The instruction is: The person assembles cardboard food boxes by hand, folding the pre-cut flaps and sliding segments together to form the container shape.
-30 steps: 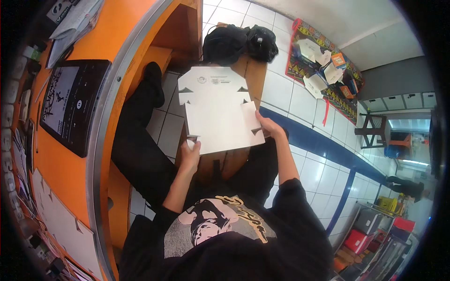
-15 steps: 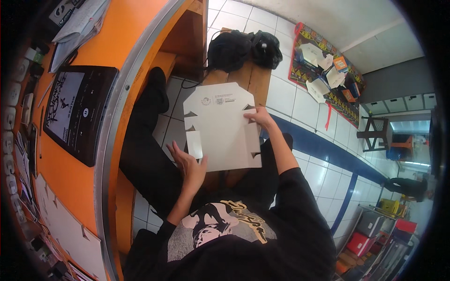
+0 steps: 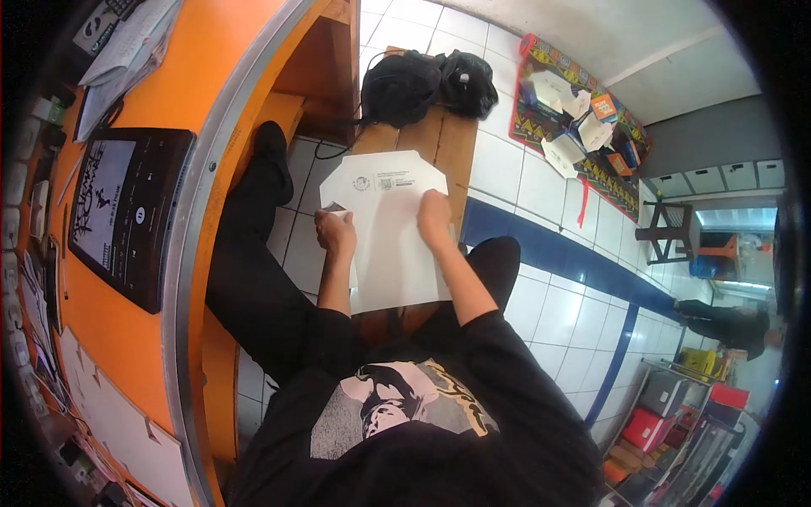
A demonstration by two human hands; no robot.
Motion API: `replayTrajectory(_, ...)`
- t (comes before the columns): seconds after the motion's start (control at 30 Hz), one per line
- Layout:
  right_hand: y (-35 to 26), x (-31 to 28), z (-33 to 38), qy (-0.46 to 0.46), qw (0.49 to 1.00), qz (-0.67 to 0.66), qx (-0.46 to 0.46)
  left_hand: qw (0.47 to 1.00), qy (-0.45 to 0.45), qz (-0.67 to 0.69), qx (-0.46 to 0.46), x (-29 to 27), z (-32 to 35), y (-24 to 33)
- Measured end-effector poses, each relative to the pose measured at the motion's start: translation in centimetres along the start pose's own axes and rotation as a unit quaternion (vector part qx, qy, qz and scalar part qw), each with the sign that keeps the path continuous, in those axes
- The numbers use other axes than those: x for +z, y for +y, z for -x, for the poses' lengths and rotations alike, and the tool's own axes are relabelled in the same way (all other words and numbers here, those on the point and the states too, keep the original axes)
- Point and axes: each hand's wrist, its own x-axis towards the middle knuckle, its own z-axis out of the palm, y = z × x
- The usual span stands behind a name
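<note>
A flat white cardboard box blank [image 3: 390, 262] with cut corners and small print near its far end lies across the wooden bench in front of me. My left hand [image 3: 337, 234] is closed on its left edge, beside a dark notch. On the opposite edge, my right hand [image 3: 434, 220] is curled over the cardboard, and its fingertips are hidden from above. Both side edges are partly covered by my hands and forearms.
An orange desk [image 3: 211, 51] on the left carries a tablet [image 3: 127, 211] and another white cardboard sheet [image 3: 118, 414]. Black bags [image 3: 401, 89] sit on the bench's far end [image 3: 456, 152]. Several folded boxes [image 3: 591, 131] lie on a patterned mat. A person [image 3: 726, 325] is at far right.
My left hand has moved up the cardboard's left edge and closed on it. My right hand has curled over the right edge, and the side flaps there no longer show. The view has shifted slightly.
</note>
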Motion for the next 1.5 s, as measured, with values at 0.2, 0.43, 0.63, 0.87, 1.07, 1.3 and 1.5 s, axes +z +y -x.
replayTrajectory(0.2,-4.1,6.8,1.0,0.117,0.827,0.549,0.039,0.995,-0.025,-0.098,-0.010,-1.2,0.0,1.6)
replayTrajectory(0.43,1.7,1.0,-0.3,-0.054,0.998,0.019,0.032,0.998,-0.062,-0.016,0.006,-2.2,-1.8,-0.5)
replayTrajectory(0.63,3.7,-2.9,2.1,-0.013,0.992,-0.076,0.096,0.997,-0.058,-0.034,0.027,-1.9,-0.9,2.2)
replayTrajectory(0.87,2.7,-1.3,2.4,0.049,0.991,-0.079,0.096,0.929,0.076,-0.279,0.230,4.3,2.6,5.6)
replayTrajectory(1.07,1.7,-2.2,2.4,0.032,0.992,-0.095,0.075,0.860,0.163,-0.363,0.320,7.3,3.2,3.3)
replayTrajectory(1.3,-1.1,-4.3,7.5,0.167,0.983,0.080,0.019,0.994,-0.009,-0.059,0.091,-0.5,0.3,3.6)
replayTrajectory(1.5,-2.0,-4.6,18.2,-0.139,0.939,0.161,-0.269,0.899,-0.064,-0.286,0.326,-0.8,6.7,4.1)
